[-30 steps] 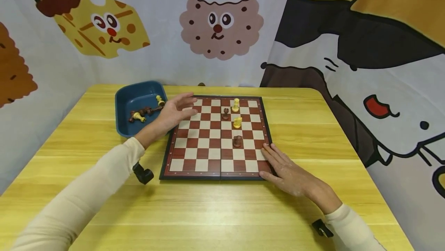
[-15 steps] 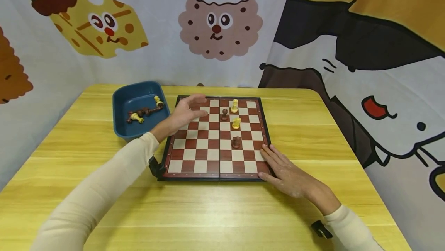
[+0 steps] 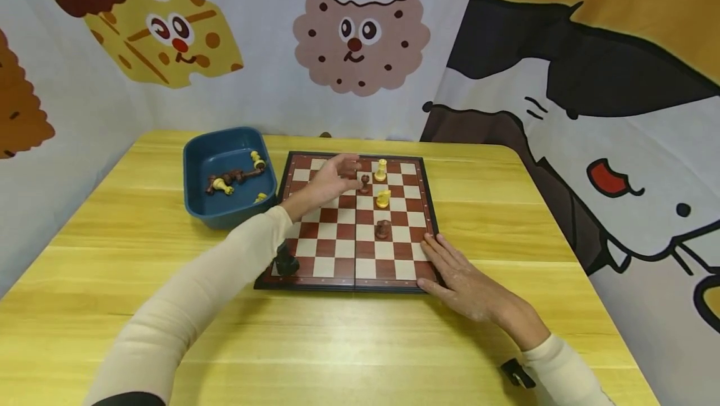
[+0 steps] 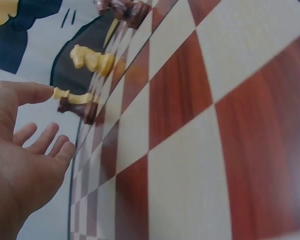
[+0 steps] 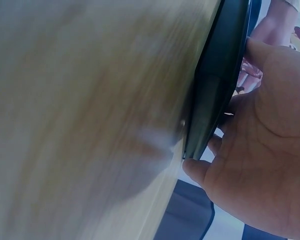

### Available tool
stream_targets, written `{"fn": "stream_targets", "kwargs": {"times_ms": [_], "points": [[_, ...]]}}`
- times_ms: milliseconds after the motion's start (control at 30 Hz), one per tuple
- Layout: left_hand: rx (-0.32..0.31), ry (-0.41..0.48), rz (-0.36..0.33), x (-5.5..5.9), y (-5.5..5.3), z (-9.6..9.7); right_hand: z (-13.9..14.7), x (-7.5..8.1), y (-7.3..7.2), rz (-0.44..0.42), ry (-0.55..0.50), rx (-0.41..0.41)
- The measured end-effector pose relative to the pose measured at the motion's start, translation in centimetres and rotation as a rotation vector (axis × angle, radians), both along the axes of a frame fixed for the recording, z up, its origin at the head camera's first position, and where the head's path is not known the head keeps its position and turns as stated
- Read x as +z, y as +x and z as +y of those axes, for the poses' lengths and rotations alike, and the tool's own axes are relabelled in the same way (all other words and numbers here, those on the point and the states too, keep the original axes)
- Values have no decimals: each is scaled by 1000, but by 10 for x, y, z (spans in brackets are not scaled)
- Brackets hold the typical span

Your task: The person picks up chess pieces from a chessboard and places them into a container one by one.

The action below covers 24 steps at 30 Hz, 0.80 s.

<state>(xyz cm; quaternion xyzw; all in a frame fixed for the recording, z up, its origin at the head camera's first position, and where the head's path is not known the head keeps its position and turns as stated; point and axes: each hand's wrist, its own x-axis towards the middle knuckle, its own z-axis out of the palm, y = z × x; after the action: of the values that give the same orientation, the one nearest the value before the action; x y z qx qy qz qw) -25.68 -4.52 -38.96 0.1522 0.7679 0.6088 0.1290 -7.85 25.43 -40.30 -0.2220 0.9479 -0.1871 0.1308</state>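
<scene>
My left hand [image 3: 329, 182] hovers over the far part of a red and cream chessboard [image 3: 336, 250], thumb and fingers spread beside a small brown chess piece [image 3: 364, 183]. In the left wrist view a gap shows between the thumb and fingers of that hand [image 4: 27, 155], with the brown piece just past them. A yellow rook [image 3: 380, 170] stands behind it, a yellow knight [image 3: 383, 198] and a brown knight [image 3: 383, 228] nearer. My right hand [image 3: 469, 284] rests with straight fingers on the board's right edge near the front corner; its fingertips are partly hidden in the right wrist view.
Left of the board, a blue tray [image 3: 225, 215] holds several brown and yellow chess pieces lying on their sides. The yellow wooden table [image 3: 349, 350] extends around the board. A cartoon-printed cloth [image 3: 253, 106] hangs along the back and sides.
My left hand has moved right from beside the tray, across the board, to the brown piece. The right hand stays on the board's edge, and the pieces stand where they were.
</scene>
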Motion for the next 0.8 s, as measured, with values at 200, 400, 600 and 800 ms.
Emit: {"fn": "stream_targets", "kwargs": {"times_ms": [200, 400, 600, 800], "points": [[1, -43, 10, -10, 0, 13, -1, -1, -1, 3, -5, 0], [9, -25, 14, -17, -1, 19, -2, -1, 0, 12, -3, 3], [34, 11, 5, -19, -3, 21, -1, -1, 0, 16, -6, -5], [40, -12, 23, -21, -3, 21, -1, -1, 1, 9, -10, -5]]}}
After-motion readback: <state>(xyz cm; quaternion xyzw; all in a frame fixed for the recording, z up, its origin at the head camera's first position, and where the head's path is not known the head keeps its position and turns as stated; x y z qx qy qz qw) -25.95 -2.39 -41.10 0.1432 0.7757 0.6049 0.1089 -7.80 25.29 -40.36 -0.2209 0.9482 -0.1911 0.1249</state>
